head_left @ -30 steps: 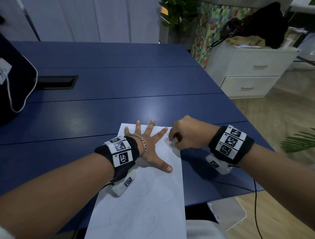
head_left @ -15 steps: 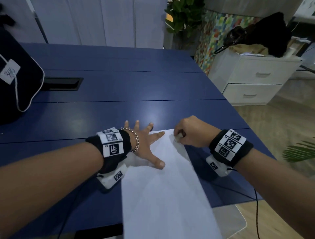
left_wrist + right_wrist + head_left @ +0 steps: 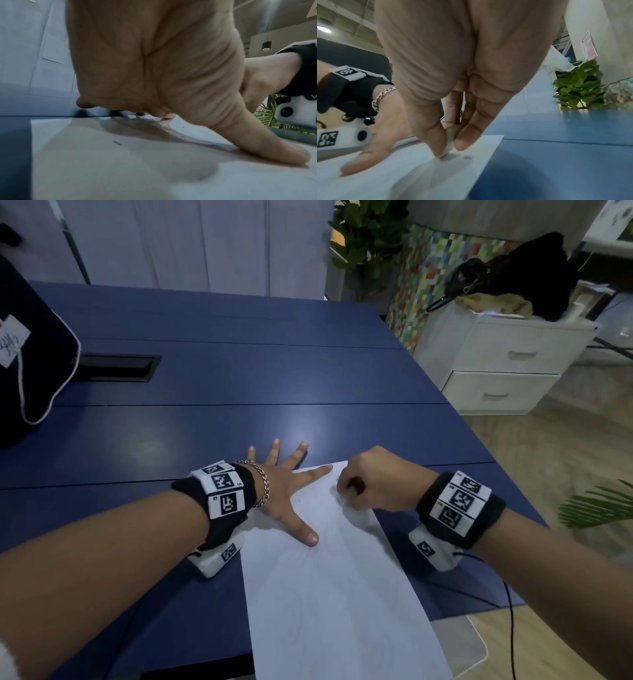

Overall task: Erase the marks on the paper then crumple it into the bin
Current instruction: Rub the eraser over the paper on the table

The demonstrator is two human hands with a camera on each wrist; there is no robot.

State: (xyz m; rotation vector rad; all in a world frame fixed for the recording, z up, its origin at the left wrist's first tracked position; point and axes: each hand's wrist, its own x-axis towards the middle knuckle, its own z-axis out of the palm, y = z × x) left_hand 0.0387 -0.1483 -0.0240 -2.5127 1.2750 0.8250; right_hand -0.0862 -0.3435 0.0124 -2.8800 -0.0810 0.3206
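Note:
A white sheet of paper [image 3: 335, 587] lies on the blue table [image 3: 239, 381], its near end hanging past the front edge. My left hand [image 3: 287, 491] lies flat with fingers spread, thumb and index finger pressing the sheet's far left part. In the left wrist view the thumb [image 3: 267, 147] presses the paper [image 3: 137, 169], where small dark flecks show. My right hand [image 3: 373, 484] is curled at the sheet's far right corner. It pinches a small pale eraser [image 3: 450, 138] between thumb and fingers, its tip on the paper [image 3: 412, 166] over a grey smudge.
A dark bag [image 3: 30, 350] with a tag stands at the table's left. A black cable slot [image 3: 116, 368] is set into the tabletop. A white drawer unit [image 3: 507, 364] and plants [image 3: 370, 237] stand to the right. No bin is in view.
The sheet has turned so its near end swings to the right. My left hand has slid left, off part of the paper. The right hand stays at the far corner with the eraser.

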